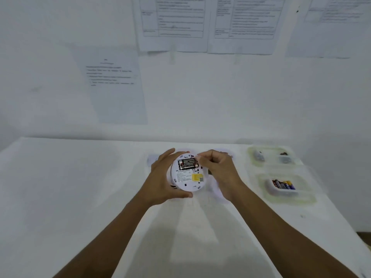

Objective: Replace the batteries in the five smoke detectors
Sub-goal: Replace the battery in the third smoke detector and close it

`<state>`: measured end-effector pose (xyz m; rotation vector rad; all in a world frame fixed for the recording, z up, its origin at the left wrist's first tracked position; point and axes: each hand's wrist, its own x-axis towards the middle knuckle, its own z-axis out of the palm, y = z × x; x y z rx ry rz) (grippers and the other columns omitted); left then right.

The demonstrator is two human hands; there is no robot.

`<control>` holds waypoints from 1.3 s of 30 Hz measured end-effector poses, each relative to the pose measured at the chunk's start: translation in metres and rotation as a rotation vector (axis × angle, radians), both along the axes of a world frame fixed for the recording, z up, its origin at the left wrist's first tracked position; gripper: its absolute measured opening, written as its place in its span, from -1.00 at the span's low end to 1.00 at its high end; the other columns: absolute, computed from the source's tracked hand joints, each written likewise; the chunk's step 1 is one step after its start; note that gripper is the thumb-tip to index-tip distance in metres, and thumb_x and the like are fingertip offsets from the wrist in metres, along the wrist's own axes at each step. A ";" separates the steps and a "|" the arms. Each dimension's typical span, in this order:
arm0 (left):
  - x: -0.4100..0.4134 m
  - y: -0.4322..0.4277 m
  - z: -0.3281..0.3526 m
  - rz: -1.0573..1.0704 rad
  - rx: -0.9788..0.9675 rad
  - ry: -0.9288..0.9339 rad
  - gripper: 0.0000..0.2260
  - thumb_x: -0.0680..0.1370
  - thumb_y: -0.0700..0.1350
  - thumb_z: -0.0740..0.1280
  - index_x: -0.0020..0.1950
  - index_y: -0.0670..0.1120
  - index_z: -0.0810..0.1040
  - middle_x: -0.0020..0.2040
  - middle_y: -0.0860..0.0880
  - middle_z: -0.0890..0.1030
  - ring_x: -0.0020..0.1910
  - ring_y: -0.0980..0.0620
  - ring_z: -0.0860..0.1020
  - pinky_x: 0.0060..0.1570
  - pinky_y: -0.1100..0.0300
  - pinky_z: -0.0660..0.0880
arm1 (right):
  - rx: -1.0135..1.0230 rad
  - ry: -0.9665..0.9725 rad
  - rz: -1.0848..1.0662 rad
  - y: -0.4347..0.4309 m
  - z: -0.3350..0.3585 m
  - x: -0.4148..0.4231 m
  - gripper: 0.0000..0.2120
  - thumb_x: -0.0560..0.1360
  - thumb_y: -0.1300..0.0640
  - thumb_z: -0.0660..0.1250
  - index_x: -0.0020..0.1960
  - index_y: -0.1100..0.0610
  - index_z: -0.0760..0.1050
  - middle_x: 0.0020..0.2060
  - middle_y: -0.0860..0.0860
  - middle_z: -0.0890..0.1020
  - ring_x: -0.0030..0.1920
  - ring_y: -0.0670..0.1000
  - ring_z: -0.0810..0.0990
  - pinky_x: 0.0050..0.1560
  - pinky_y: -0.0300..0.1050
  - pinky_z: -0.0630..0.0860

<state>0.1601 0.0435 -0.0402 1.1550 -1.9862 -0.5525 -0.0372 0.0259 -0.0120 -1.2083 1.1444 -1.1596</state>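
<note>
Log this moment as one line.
left hand: grips smoke detector | right hand: touches its batteries | spare batteries: in container

Head camera (wide-angle) looks down, close, at the smoke detector [188,177].

a white cloth-covered table [60,187] is being backed by a plain white wall [220,97]. white printed paper sheets [172,23] are being displayed on that wall, a lower single sheet [114,83] being shown leftward.
</note>
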 end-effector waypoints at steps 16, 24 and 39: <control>0.173 -0.006 -0.010 0.155 0.100 0.025 -0.15 0.06 0.28 0.55 0.24 0.54 0.20 0.22 0.59 0.24 0.31 0.47 0.15 0.41 0.00 0.22 | -0.406 1.256 0.399 -0.105 -0.044 0.127 -0.46 0.45 0.06 0.45 0.40 -0.01 0.39 0.14 0.02 0.63 0.12 0.06 0.57 0.08 -0.08 0.46; 0.190 -0.021 -0.018 0.162 0.096 0.051 -0.16 0.09 0.29 0.56 0.28 0.43 0.25 0.23 0.47 0.32 0.32 0.27 0.26 0.36 -0.10 0.30 | -0.414 1.358 0.501 -0.129 -0.051 0.138 -0.23 0.41 -0.02 0.41 0.53 -0.09 0.13 -0.12 0.04 0.66 -0.12 0.10 0.60 0.00 0.04 0.58; 0.140 -0.040 -0.011 0.135 0.080 0.123 -0.15 0.11 0.22 0.62 0.34 0.21 0.36 0.26 0.31 0.43 0.32 0.12 0.38 0.29 -0.13 0.37 | -0.300 0.248 -0.040 -0.054 0.000 0.111 -0.64 0.47 0.24 0.45 0.22 0.00 0.49 -0.24 0.01 0.71 -0.31 -0.06 0.62 -0.22 -0.31 0.52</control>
